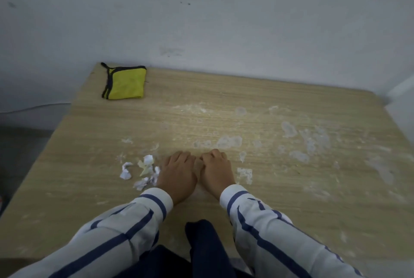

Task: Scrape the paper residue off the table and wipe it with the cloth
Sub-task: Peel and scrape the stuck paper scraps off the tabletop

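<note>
Both hands rest side by side on the wooden table (89,188), knuckles up and fingers curled down onto the surface. My left hand (177,174) and my right hand (216,171) touch at the thumbs. What lies under the fingertips is hidden. White paper residue (229,142) is stuck in patches just beyond the fingers and across the right half of the table. A small heap of torn paper scraps (144,172) lies just left of my left hand. The folded yellow cloth (124,82) with dark trim sits at the far left corner, away from both hands.
The table's far edge meets a pale wall (224,19). Its left edge drops to a grey floor (20,150). More smeared residue (313,141) spreads toward the right edge. Striped sleeves and dark clothing fill the near edge.
</note>
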A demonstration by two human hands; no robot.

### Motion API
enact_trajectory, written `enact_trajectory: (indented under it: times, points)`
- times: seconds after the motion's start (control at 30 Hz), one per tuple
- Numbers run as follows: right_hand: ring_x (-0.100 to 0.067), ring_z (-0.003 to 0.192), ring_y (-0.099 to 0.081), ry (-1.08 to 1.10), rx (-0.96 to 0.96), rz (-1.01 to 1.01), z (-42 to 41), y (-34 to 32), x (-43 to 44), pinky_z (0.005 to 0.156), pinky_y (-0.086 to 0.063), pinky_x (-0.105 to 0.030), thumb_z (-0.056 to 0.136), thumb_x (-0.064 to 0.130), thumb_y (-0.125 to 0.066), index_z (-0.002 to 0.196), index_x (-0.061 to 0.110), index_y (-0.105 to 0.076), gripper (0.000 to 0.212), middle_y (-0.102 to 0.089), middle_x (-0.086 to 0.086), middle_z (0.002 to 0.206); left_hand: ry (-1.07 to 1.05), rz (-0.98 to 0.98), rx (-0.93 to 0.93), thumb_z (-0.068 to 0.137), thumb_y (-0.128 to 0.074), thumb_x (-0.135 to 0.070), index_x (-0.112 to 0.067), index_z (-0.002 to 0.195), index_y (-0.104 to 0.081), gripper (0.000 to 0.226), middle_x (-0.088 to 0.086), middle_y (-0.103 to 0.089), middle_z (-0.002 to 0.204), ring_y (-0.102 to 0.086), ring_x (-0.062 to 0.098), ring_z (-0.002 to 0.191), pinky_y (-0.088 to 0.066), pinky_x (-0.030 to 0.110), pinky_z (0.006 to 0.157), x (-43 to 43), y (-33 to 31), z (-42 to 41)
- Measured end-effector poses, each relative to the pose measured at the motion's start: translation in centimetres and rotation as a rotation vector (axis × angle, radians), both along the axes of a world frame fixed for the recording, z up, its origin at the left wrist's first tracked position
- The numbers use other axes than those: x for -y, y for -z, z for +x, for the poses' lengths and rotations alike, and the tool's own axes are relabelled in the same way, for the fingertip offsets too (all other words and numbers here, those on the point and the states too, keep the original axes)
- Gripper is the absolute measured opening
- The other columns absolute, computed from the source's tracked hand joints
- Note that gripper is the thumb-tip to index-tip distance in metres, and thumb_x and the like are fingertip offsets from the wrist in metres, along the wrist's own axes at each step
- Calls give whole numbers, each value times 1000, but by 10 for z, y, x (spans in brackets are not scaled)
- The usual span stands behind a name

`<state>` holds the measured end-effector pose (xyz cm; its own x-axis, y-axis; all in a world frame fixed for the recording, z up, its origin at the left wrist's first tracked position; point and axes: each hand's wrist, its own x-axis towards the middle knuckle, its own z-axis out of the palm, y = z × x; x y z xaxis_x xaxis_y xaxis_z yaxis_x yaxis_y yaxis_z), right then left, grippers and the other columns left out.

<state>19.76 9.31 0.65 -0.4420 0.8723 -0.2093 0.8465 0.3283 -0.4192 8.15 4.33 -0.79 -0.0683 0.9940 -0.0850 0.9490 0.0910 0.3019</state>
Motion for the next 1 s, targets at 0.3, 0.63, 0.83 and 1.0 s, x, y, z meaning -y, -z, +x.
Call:
enact_trajectory:
  times: [0.3, 0.63, 0.83, 1.0]
  points:
    - [-28, 123, -36, 43, 121, 38, 78, 24, -25, 103, -29, -39, 95, 19, -34, 125, 15, -50, 34, -42, -6, 134, -64, -192, -57, 94, -35, -45, -10, 149, -13, 69, 9, -10, 157, -4, 25, 145, -4, 41, 117, -15, 14, 59]
    - [-27, 126, -37, -63, 97, 81, 126, 25, -57, 104, -29, -39, 94, 30, -40, 126, 15, -50, 37, -44, -5, 135, -66, -187, -42, 97, -20, -49, -14, 150, -10, 65, 6, -4, 159, 1, 22, 146, 1, 39, 116, -46, 22, 120]
    - [-26, 125, -36, -39, 92, 93, 158, 28, -77, 103, -27, -38, 95, 30, -40, 123, 16, -51, 34, -45, -4, 133, -90, -174, -19, 92, -13, -55, -12, 149, -9, 72, 8, -2, 159, 3, 24, 146, 2, 41, 116, -72, 30, 147]
    - [-25, 127, -35, -41, 70, 94, 171, 31, -90, 105, -26, -37, 95, 29, -40, 123, 15, -51, 34, -44, -4, 135, -126, -139, -52, 74, 10, -62, -12, 150, -6, 92, 8, -1, 159, 4, 25, 146, 6, 41, 115, -88, 38, 158]
